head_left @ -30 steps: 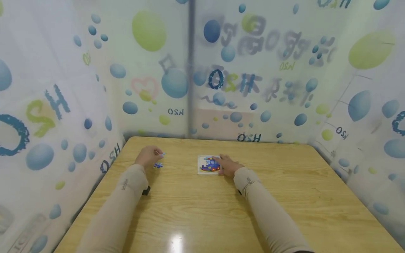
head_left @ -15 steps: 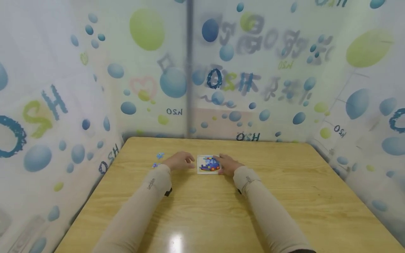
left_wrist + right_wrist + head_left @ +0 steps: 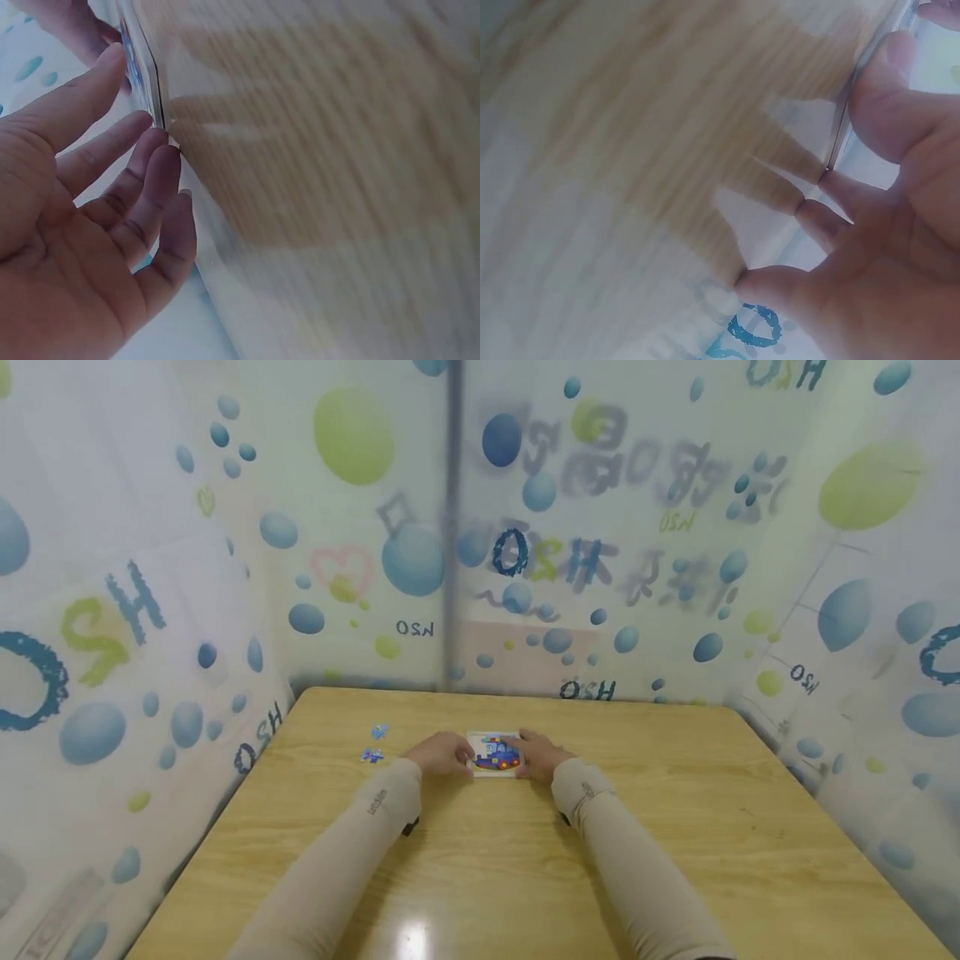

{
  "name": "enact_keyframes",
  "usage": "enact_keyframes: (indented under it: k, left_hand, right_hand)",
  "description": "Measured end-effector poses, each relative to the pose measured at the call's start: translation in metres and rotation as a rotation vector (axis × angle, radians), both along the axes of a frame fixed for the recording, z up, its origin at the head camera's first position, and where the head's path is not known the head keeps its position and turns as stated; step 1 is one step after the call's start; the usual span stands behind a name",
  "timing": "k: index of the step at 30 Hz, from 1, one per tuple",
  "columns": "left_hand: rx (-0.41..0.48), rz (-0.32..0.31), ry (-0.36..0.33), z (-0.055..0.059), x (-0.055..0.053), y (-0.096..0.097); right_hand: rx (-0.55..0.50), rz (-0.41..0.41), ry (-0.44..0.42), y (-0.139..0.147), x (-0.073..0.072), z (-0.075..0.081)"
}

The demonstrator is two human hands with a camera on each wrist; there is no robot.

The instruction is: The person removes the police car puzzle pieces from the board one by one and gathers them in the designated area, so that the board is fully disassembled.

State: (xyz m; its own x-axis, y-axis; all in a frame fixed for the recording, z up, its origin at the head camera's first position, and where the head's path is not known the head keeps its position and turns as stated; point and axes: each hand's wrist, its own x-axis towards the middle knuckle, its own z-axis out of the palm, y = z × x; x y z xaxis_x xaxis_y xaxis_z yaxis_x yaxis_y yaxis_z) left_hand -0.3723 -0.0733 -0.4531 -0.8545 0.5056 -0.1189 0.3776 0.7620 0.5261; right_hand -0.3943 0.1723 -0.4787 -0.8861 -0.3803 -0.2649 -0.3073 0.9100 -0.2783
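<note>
White-bordered, blue-pictured rectangular board [image 3: 495, 758] lies between left hand [image 3: 442, 754] and right hand [image 3: 545, 755], relaxed fingers touching opposite sides.

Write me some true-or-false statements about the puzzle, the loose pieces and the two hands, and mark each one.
1. The right hand touches the puzzle. True.
2. Loose pieces lie on the table. True.
3. The loose pieces lie to the right of the puzzle. False: they lie to its left.
4. The left hand rests on the loose pieces. False: it is at the puzzle's left edge.
5. Both sleeves are beige. True.
6. The puzzle's picture is mostly green. False: it is mostly blue.
</note>
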Motion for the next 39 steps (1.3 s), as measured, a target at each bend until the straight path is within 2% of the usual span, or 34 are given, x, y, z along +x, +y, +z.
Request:
enact_keyframes:
  k: [9,14,21,24,32,39]
  left_hand:
    - [-0.027,0.020,0.048,-0.003,-0.003,0.009]
    - [-0.019,0.052,0.045,0.000,-0.003,0.017]
    - [-0.047,0.087,0.043,-0.006,-0.011,0.021]
    - [-0.052,0.113,0.046,-0.007,-0.009,0.021]
    - [-0.067,0.170,0.059,-0.001,-0.002,0.024]
    - [0.001,0.201,0.019,0.004,0.003,0.026]
  right_hand:
    - [0.027,-0.001,0.017,-0.002,0.008,0.008]
    - [0.038,0.023,0.036,0.001,0.010,0.014]
    - [0.033,0.034,0.040,0.002,0.010,0.013]
    - [0.035,0.033,0.038,0.000,0.009,0.010]
    - [0.022,0.027,0.030,-0.001,0.005,0.005]
    - [-0.024,0.000,0.025,0.001,0.003,0.002]
